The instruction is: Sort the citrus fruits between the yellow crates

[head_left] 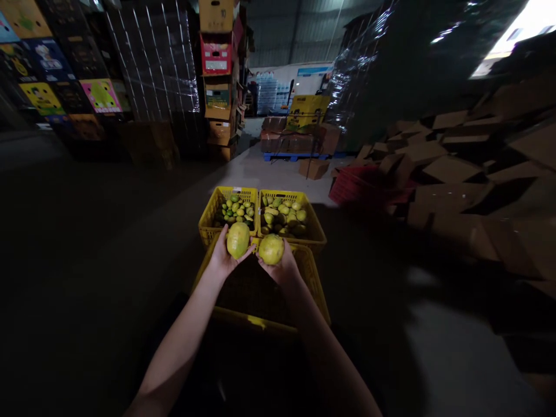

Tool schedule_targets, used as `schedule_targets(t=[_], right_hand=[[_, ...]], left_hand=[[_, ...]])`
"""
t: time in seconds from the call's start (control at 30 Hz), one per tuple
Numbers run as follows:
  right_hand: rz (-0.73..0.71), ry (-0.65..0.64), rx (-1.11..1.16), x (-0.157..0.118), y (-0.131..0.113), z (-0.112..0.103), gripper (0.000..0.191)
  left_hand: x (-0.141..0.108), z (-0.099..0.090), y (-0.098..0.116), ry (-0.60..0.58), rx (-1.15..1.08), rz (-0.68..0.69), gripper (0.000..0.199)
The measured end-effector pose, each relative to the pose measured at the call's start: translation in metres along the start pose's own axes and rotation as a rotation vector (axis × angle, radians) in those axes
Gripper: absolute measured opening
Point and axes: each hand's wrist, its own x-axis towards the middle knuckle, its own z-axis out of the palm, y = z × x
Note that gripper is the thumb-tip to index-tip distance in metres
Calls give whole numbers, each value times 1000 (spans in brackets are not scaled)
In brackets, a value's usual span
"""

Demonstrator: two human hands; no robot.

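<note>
My left hand [223, 255] is wrapped round an oval yellow-green fruit [238, 240], lemon-like in shape, with thumb and fingers at its sides. In my right hand [285, 263] lies a rounder yellow fruit [271, 249] with brownish marks. The two fruits are held side by side, a small gap apart, above a yellow plastic crate [321, 295] whose inside is dark. Beyond it stand two more yellow crates. The left crate [206, 215] holds several smaller green and yellow fruits [235, 207]; the right crate [315, 223] holds several larger yellow-green fruits [292, 215].
A red crate [354, 185] and a heap of cardboard boxes [452, 174] lie on the right. Stacked cartons [217, 98] and wrapped pallets [156, 63] rise behind at left. Farther back, a blue pallet [295, 156] bears boxes.
</note>
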Motion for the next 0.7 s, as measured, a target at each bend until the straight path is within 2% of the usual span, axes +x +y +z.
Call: schedule_targets(t=[0.17, 0.27, 0.37, 0.5, 0.7], right_hand=[[69, 130, 12, -13, -5, 10, 46], [-9, 231, -4, -17, -5, 12, 37], [-66, 253, -5, -18, -4, 13, 29], [-56, 142, 1, -21, -6, 15, 32], [-83, -107, -32, -33, -12, 21, 45]], left_hand=[[1, -3, 5, 30, -58, -17, 37], [1, -6, 7, 17, -62, -43, 38], [0, -7, 8, 32, -57, -8, 33], [-5, -6, 9, 4, -29, -3, 32], [-11, 0, 8, -191, 208, 147, 39]])
